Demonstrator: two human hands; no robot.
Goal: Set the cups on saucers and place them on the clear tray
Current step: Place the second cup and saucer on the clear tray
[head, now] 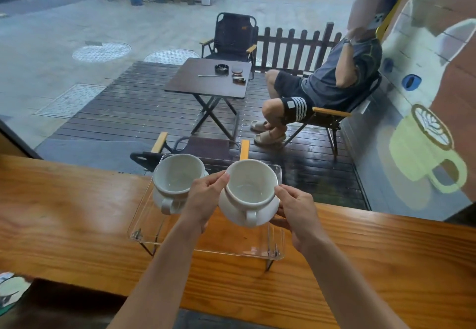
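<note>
Two white cups over a clear tray (180,245) on a wooden counter (64,212). Left cup (177,174) seated on its saucer (157,199) at the tray's far left, handle toward the camera, touched by neither hand. Right cup (251,185) on its own saucer (231,211), handle likewise toward the camera, held between both hands above the tray's right half; contact with the tray floor impossible to judge. Left hand (206,199) partly closed, thumb and forefinger pinching the cup's left rim, remaining fingers curled under the saucer edge. Right hand (296,212) likewise partly closed, thumb on the right rim, fingers tucked beneath the saucer. Beyond the window, a wet deck with a folding table (208,78), chairs, and a seated person (332,81).
</note>
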